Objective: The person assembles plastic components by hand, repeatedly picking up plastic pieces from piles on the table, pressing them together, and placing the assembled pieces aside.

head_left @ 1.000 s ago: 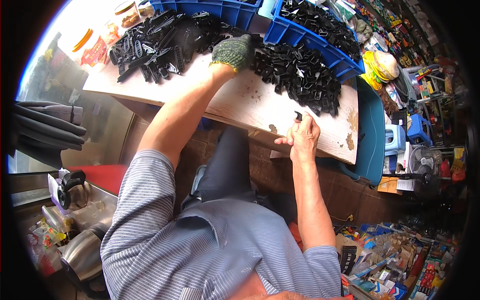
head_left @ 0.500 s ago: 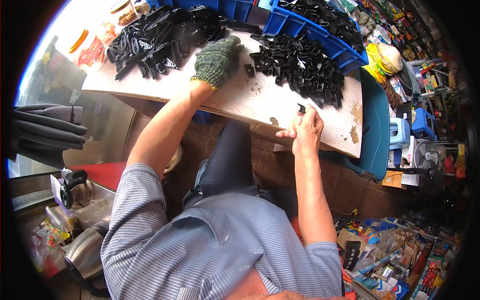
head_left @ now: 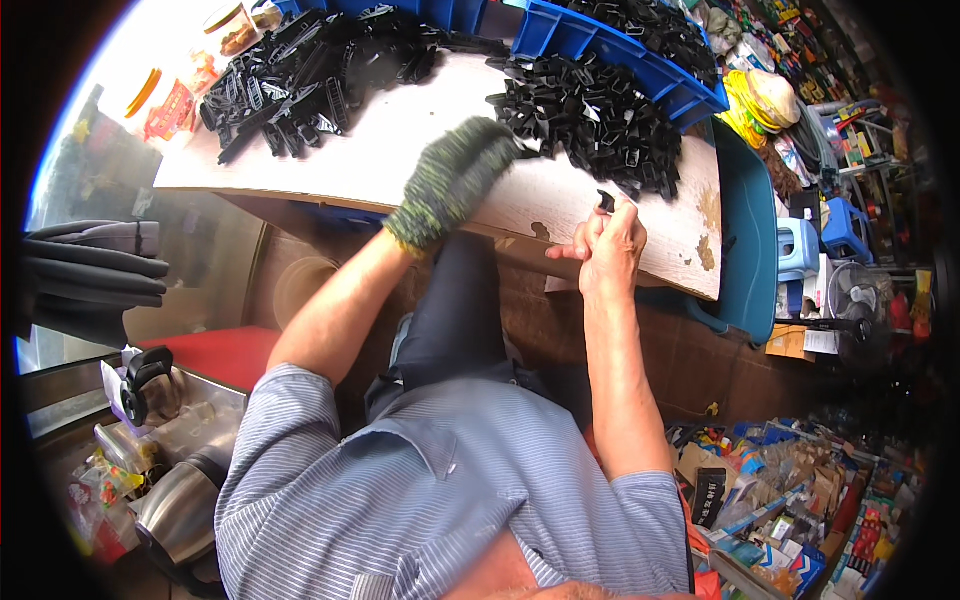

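Right hand (head_left: 612, 245), 2 o'clock: fingers clamp 1 small black piece (head_left: 606, 201). Gloved left hand (head_left: 458, 178), 12 o'clock, near black pile (head_left: 595, 120); blurred, cannot tell finger state.

Cluttered workshop: worktable (head_left: 350, 165), black parts (head_left: 600, 125), blue crates (head_left: 612, 62)

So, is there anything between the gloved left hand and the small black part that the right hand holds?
Nothing visible blocks the gap between the left hand and the small black part in the right hand; pale tabletop shows there. The pile of black parts borders that gap on its far side.
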The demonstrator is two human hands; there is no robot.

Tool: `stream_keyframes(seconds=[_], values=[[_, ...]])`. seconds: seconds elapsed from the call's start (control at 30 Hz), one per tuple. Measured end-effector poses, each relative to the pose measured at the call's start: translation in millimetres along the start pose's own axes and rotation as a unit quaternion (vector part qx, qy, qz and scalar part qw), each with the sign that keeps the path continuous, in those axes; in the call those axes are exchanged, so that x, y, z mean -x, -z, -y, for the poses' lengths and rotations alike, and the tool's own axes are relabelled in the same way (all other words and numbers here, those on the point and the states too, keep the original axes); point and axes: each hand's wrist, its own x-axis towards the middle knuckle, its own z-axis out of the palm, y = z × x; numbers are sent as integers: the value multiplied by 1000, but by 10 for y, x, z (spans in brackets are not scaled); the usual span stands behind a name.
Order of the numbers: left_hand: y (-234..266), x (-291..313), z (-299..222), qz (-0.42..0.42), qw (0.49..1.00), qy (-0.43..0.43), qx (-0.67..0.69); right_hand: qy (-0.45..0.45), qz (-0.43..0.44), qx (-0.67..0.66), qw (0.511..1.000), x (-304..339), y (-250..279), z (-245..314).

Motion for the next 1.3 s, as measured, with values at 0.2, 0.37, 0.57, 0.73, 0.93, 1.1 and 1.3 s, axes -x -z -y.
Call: stream_keyframes(seconds=[0.2, 0.37, 0.57, 0.73, 0.93, 1.1, 1.3], values=[[-566, 219, 15, 90, 994, -57, 27, 24, -44, -21, 998, -44, 50, -96], [-702, 224, 138, 64, 991, -118, -19, 49, -66, -7, 997, -97, 81, -199], [-1037, 344, 132, -10, 952, -230, -200, 130, -64, 45, 988, -133, 140, -285], [-1066, 292, -164, 12, 995, -81, -53, 140, -59, 30, 988, -46, 129, -197], [-633, 125, 0, -81, 977, -163, -113, 90, -72, 52, 992, -37, 142, -112], [25, -435, 277, -86, 915, -11, -393, -28, -130, 1, 991, -133, 213, 185], [22, -450, 214, 24, 907, 28, -420, 42, -262, -26, 964, -562, 722, 696]])
